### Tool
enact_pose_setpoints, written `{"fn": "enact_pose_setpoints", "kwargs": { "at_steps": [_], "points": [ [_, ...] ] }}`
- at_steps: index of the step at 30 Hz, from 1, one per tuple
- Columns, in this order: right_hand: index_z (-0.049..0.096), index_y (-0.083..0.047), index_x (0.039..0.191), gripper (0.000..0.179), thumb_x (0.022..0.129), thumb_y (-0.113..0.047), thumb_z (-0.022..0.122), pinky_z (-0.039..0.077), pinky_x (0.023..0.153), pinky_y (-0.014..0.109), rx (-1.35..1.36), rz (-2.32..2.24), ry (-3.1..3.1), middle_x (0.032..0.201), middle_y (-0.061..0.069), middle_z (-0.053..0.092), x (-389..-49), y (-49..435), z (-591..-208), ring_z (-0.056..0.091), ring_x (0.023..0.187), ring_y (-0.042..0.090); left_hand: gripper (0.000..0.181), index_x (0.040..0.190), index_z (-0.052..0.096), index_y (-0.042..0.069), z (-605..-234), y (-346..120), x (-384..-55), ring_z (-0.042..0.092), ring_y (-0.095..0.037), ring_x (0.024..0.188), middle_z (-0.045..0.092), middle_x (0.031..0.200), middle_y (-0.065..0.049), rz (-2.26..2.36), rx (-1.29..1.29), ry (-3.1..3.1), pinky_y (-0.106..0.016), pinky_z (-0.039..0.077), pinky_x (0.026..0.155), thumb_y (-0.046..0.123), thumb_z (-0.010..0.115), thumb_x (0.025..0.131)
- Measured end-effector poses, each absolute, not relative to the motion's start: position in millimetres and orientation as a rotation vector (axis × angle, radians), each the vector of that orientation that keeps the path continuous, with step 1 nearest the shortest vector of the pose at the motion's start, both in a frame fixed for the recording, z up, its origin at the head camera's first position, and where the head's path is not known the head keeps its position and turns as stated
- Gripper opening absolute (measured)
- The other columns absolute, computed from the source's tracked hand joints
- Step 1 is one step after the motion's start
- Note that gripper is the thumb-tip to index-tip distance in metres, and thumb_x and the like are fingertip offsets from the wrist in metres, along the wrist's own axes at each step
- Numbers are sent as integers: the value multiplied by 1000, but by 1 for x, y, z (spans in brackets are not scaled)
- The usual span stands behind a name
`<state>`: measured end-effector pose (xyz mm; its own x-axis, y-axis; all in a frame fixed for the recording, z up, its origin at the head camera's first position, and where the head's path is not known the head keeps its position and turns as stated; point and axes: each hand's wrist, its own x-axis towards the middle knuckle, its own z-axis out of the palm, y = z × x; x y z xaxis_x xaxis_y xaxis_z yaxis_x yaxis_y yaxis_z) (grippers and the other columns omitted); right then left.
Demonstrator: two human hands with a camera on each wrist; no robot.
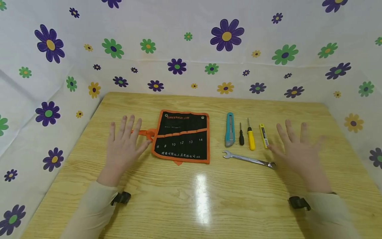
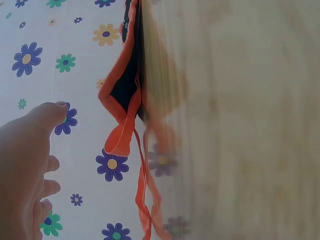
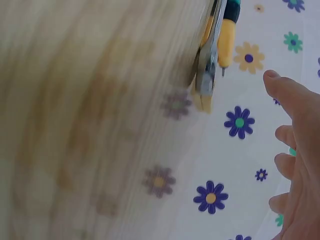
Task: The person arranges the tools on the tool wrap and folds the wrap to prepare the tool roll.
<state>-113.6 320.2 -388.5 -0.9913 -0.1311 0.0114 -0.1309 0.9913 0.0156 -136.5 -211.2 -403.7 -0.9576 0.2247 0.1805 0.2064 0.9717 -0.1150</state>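
The left hand (image 1: pixel 123 147) and right hand (image 1: pixel 300 153) are hovering over the table (image 1: pixel 167 199), fingers spread, gripping nothing. The pouch (image 1: pixel 182 135) is lying just right of the left hand; the knife (image 1: pixel 229 132), black screwdriver (image 1: pixel 241 138), yellow screwdriver (image 1: pixel 251 140), small yellow pack (image 1: pixel 264 135) and wrench (image 1: pixel 249 160) are lying farther right. No grip seems under way; taking one would call for lowering and curling fingers.

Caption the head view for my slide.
Spread hands flank a black pouch, teal cutter, two screwdrivers, yellow packet and wrench lying on a wooden table.

The pouch (image 1: pixel 181 136) is black edged in orange, the wrench (image 1: pixel 249 160) silver, the white cloth (image 1: pixel 197 51) flowered purple, green and yellow.
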Motion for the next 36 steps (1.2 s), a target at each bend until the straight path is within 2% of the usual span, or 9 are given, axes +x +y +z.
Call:
{"fn": "enact_pose_setpoints", "kwargs": {
  "at_steps": [10,16,18,21,25,28,31,36],
  "points": [
    [-3,-26,155,77,96,-61,33,-14,93,75,336,-32,-3109,159,4,-10,-120,278,-394,-17,140,39,82,155,17,13,-406,-196,-129,0,-28,145,11,159,-12,-39,-360,-2917,-48,-9,113,58,47,93],
    [1,-26,155,74,98,-59,34,-6,97,76,461,33,-3102,160,5,-1,-126,251,-397,-7,142,38,81,154,19,13,-407,-186,-128,0,-28,145,11,159,-12,-77,-385,-2931,-48,-8,113,59,46,93],
    [2,-26,156,73,98,-58,34,-7,97,75,495,65,-3109,160,4,-2,-129,243,-398,-7,143,36,81,154,21,12,-408,-183,-128,1,-29,145,11,159,-12,-100,-405,-2935,-48,-8,113,59,46,93],
    [11,-24,156,71,98,-58,35,-8,99,73,536,75,-3104,160,3,1,-134,230,-399,-6,143,35,80,154,22,12,-410,-178,-128,2,-29,145,9,159,-11,-126,-441,-2943,-49,-6,113,58,46,94],
    [23,-20,154,71,96,-59,39,-6,101,72,589,57,-3086,160,5,9,-138,214,-400,-6,144,33,79,153,24,12,-412,-171,-126,3,-28,145,12,159,-11,-127,-481,-2943,-52,3,114,59,45,93],
    [23,-21,154,72,96,-60,39,-1,102,72,639,24,-3071,159,5,12,-141,204,-400,-3,144,33,80,154,21,13,-413,-166,-124,4,-28,145,14,158,-11,-123,-507,-2948,-52,7,114,60,45,93],
    [22,-22,154,73,95,-61,38,1,104,71,686,-17,-3055,159,5,13,-144,195,-401,1,144,34,80,154,20,13,-414,-160,-122,4,-28,145,17,158,-12,-153,-542,-2958,-51,7,114,59,46,94],
    [23,-21,154,71,96,-58,40,0,106,67,769,7,-3033,159,6,12,-149,181,-403,1,144,36,79,154,22,12,-417,-152,-121,4,-27,145,13,159,-10,-186,-589,-2969,-49,6,114,57,47,94]
  ]
}}
